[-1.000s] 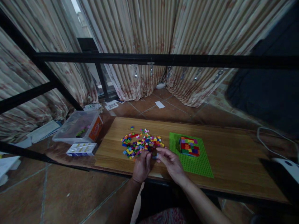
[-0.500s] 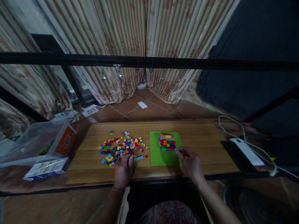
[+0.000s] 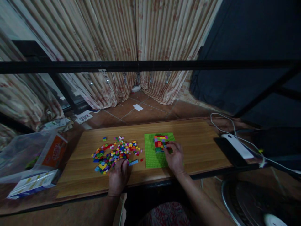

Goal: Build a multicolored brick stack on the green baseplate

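A long, rectangular, wood-grained brown tabletop (image 3: 199, 141) spreads beneath a flat, green, studded plastic baseplate (image 3: 152, 161). Well left of the baseplate stands a clear plastic bin with an orange label (image 3: 18, 150). Nearer on its left lies a loose spread of small multicoloured plastic bricks (image 3: 119, 150). The left hand (image 3: 118, 177), left of the baseplate, bends its fingers at that spread's near edge; whether they hold anything, I cannot tell. The right hand (image 3: 175, 158), above the baseplate's right part, pinches a small blue plastic brick (image 3: 165, 146) between nearly closed thumb and forefinger, beside a low, multicoloured block of joined plastic bricks (image 3: 160, 142) on the baseplate. Just left of the baseplate lie a long light-blue plastic brick (image 3: 134, 162) and a tiny red plastic brick (image 3: 141, 160).
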A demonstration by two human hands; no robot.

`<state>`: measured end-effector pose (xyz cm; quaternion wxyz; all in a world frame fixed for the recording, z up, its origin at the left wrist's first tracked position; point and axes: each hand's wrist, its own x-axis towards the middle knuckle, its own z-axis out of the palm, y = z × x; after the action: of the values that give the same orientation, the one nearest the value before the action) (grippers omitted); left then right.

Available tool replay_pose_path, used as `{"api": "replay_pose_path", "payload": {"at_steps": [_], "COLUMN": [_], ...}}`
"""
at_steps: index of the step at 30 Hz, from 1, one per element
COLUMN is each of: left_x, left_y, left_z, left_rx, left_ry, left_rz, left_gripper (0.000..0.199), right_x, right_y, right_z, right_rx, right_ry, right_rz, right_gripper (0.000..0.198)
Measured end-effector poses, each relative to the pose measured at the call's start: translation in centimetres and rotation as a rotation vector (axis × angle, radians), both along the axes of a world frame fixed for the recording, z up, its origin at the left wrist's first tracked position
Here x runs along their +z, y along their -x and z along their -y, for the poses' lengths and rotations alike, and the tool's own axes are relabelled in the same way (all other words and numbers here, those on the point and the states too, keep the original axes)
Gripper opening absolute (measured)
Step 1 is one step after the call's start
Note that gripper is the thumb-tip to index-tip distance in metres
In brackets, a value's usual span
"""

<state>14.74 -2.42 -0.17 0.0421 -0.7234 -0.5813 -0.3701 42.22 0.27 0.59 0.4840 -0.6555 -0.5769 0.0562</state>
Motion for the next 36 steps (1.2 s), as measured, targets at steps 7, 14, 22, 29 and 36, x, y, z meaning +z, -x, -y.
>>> {"api": "replay_pose_path", "payload": {"at_steps": [7,14,22,29,36], "left_x": [0.1,0.2,-0.2,-0.2,-0.1], "left_y": [0.0,0.0,-0.1,0.0,-0.2], "left_z": [0.0,0.0,0.0,0.1,0.1], "left_rx": [-0.008,-0.016,0.000,0.030,0.028], "left_ry": [-0.008,-0.002,-0.006,0.079,0.070], "left_rz": [0.034,0.042,0.061,0.084,0.109], "left_gripper": [0.027,0.026,0.025,0.029,0.029], "right_x": [-0.4,-0.6,-0.6,-1.1,-1.4], "right_y": [1.4,1.9,1.1,-0.3,-0.5], "right_z": [-0.8,-0.7,-0.2,-0.6,-1.2], "right_rx": [-0.108,-0.144,-0.105,-0.166,-0.095], "right_ry": [0.008,-0.009,-0.023,-0.021,0.118], "right_rz": [-0.230,-0.274,-0.398,-0.527,-0.465], "right_gripper": [0.007,0.015,0.022,0.030,0.043]}}
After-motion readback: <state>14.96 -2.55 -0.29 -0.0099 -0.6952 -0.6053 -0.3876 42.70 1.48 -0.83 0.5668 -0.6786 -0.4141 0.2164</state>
